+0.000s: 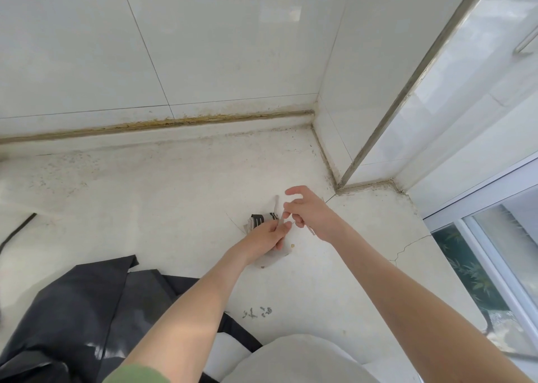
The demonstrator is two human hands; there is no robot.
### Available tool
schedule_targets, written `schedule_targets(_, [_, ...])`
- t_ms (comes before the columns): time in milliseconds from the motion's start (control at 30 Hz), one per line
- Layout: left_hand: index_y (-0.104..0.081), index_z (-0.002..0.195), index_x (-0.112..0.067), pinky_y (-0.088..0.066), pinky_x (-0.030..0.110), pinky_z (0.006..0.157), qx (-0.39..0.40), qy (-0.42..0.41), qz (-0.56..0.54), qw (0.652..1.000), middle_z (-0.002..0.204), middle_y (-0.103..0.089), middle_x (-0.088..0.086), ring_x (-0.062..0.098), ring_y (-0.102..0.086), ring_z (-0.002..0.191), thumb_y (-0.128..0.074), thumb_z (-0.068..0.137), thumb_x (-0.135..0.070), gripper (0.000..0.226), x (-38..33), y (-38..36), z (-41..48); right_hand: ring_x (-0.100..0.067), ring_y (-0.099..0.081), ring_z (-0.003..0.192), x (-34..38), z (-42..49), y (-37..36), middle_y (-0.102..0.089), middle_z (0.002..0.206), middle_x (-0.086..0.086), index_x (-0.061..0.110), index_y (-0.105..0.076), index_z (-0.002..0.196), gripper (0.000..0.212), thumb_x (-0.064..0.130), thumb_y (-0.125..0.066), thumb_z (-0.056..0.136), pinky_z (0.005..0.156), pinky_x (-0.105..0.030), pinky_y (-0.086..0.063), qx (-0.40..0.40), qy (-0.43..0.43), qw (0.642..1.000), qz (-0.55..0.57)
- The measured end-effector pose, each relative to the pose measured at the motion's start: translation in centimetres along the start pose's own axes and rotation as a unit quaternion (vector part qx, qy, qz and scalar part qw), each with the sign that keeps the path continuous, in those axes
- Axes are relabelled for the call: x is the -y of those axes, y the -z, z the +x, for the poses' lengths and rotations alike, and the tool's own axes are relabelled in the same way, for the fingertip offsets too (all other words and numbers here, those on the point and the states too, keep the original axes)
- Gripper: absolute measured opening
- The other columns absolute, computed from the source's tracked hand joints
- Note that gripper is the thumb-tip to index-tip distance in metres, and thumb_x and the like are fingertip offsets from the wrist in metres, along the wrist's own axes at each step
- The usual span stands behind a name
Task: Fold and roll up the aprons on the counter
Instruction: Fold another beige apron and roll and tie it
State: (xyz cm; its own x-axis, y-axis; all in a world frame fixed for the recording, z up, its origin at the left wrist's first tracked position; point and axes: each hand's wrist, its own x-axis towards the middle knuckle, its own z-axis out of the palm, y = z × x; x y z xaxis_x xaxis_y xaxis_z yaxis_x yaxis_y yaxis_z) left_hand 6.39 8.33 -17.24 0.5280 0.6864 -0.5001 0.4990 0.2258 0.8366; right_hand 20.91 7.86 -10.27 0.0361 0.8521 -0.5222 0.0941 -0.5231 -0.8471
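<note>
A small rolled-up pale apron (272, 256) with a black-and-white printed end (260, 219) lies on the white counter (145, 196) near the right corner. My left hand (269, 235) grips the roll from above. My right hand (308, 212) pinches the apron's thin white strap (276, 206), which stands up from the roll between both hands. A black apron (87, 310) lies spread and rumpled at the counter's front left, partly under my left forearm.
Tiled walls close the counter at the back and right, meeting in a corner (316, 120). A window frame (480, 228) runs along the right edge. A black strap (17, 229) lies at far left. A crack (407, 247) marks the counter.
</note>
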Motion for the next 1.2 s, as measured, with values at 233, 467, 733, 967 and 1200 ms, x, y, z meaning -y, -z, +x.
schedule_targets(233, [-0.058, 0.070, -0.013, -0.042, 0.029, 0.079, 0.019, 0.013, -0.065, 0.998, 0.072, -0.060, 0.005, 0.015, -0.051, 0.067, -0.018, 0.105, -0.039, 0.058, -0.4, 0.3, -0.1, -0.011, -0.050, 0.103, -0.7, 0.2, -0.4, -0.059, 0.109, 0.003, 0.019, -0.048, 0.128, 0.051, -0.009, -0.032, 0.088, 0.076, -0.012, -0.037, 0.065, 0.054, 0.983, -0.163])
schedule_targets(467, [-0.057, 0.070, -0.016, -0.036, 0.022, 0.066, -0.024, 0.013, -0.105, 0.994, 0.065, -0.053, 0.000, 0.012, -0.046, 0.065, -0.030, 0.104, -0.041, 0.050, 0.2, 0.8, -0.1, -0.016, -0.052, 0.077, -3.0, 0.5, -0.3, -0.055, 0.081, 0.001, 0.014, -0.059, 0.113, 0.027, 0.004, -0.045, 0.092, 0.058, -0.018, -0.040, 0.055, 0.045, 0.950, -0.303])
schedule_targets(733, [-0.054, 0.081, -0.011, -0.036, 0.024, 0.067, -0.052, -0.006, -0.220, 0.974, 0.055, -0.048, -0.006, 0.011, -0.045, 0.061, -0.045, 0.102, -0.020, 0.024, 0.9, 0.3, 0.0, -0.016, -0.057, 0.060, -4.2, 0.5, -1.0, -0.059, 0.064, -0.004, 0.014, -0.059, 0.077, 0.017, 0.001, -0.055, 0.087, 0.054, -0.019, -0.045, 0.093, -0.018, 0.971, -0.220])
schedule_targets(967, [-0.055, 0.085, -0.011, -0.039, 0.012, 0.057, -0.064, -0.016, -0.179, 0.982, 0.065, -0.054, -0.002, 0.003, -0.049, 0.058, -0.051, 0.098, -0.008, 0.014, 0.4, 2.2, -0.9, -0.023, -0.052, 0.054, -4.5, 0.7, -1.8, -0.045, 0.060, -0.003, 0.014, -0.035, 0.063, 0.034, 0.024, -0.047, 0.093, 0.051, -0.025, -0.038, 0.008, -0.023, 0.938, -0.346])
schedule_targets(1200, [-0.057, 0.083, -0.012, -0.039, 0.020, 0.065, -0.063, -0.018, -0.240, 0.969, 0.067, -0.060, -0.001, 0.007, -0.051, 0.061, -0.052, 0.096, -0.006, 0.015, 0.3, 2.4, -1.3, -0.009, -0.040, 0.057, -4.1, 1.0, -2.3, -0.053, 0.064, 0.003, 0.014, -0.058, 0.061, 0.028, 0.013, -0.054, 0.088, 0.055, -0.020, -0.031, 0.009, -0.077, 0.990, -0.120])
